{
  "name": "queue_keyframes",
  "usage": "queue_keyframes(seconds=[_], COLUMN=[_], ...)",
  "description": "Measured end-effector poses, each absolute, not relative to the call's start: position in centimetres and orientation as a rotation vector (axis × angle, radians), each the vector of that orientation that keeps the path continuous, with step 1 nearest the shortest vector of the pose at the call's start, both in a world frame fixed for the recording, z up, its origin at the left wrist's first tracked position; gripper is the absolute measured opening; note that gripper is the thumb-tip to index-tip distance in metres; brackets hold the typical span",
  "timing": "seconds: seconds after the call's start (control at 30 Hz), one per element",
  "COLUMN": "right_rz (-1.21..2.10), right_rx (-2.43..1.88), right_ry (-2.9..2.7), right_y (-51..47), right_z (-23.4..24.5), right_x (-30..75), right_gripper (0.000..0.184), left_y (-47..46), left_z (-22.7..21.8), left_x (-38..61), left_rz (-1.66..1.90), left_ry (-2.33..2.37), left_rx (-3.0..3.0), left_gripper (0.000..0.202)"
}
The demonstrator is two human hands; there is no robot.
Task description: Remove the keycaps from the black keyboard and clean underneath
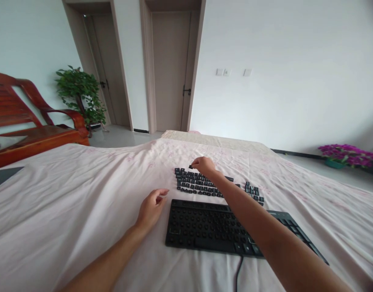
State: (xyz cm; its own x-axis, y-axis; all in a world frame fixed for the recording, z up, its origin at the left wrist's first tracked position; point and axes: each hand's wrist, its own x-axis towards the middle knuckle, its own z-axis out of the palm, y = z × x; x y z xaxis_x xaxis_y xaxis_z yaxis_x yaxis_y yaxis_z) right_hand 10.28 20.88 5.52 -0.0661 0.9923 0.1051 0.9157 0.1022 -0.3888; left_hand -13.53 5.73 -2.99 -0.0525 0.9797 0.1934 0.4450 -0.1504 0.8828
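A black keyboard (pixel 204 243) lies on a pale cloth, with most of its left and middle keycaps off and bare switches showing. Loose black keycaps (pixel 198 187) are laid out in rows behind it, partly hidden by my right forearm. My right hand (pixel 203 165) reaches past the back row, its fingers pinched on a single black keycap (pixel 190 166) close to the cloth. To the left of the keyboard, my left hand (pixel 152 206) rests by the cloth with thumb and fingers a little apart, holding nothing. It does not touch the keyboard.
The wrinkled pink-white cloth (pixel 113 202) covers the surface. A cable (pixel 239 271) runs from the keyboard's front edge toward me. A dark flat object (pixel 3 177) lies at the far left. Beyond stand a wooden bench (pixel 31 134), a leafy plant (pixel 79 95) and purple flowers (pixel 347 155).
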Motion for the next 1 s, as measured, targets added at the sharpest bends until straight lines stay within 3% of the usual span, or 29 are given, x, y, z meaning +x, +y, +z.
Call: queue_keyframes(seconds=[0.37, 0.63, 0.87, 1.0], right_rz=[0.298, 0.278, 0.086, -0.115], right_rx=[-1.938, -1.969, -2.001, -2.306], right_ry=[-2.160, -2.156, -2.156, -2.003], right_y=[24.6, 23.8, 14.8, 5.5], right_z=[2.4, 2.8, 7.2, 7.8], right_x=[8.9, 8.5, 15.6, 25.6], right_gripper=[0.018, 0.021, 0.039, 0.048], left_y=[5.8, 6.0, 5.3, 4.2], left_z=[-2.5, -3.0, -3.0, -2.1], left_x=[-13.1, -13.2, -13.1, -12.5], left_rz=[1.145, 1.164, 1.209, 1.167], left_ry=[1.559, 1.546, 1.471, 1.367], left_rx=[1.599, 1.626, 1.660, 1.766], left_gripper=[0.031, 0.030, 0.037, 0.044])
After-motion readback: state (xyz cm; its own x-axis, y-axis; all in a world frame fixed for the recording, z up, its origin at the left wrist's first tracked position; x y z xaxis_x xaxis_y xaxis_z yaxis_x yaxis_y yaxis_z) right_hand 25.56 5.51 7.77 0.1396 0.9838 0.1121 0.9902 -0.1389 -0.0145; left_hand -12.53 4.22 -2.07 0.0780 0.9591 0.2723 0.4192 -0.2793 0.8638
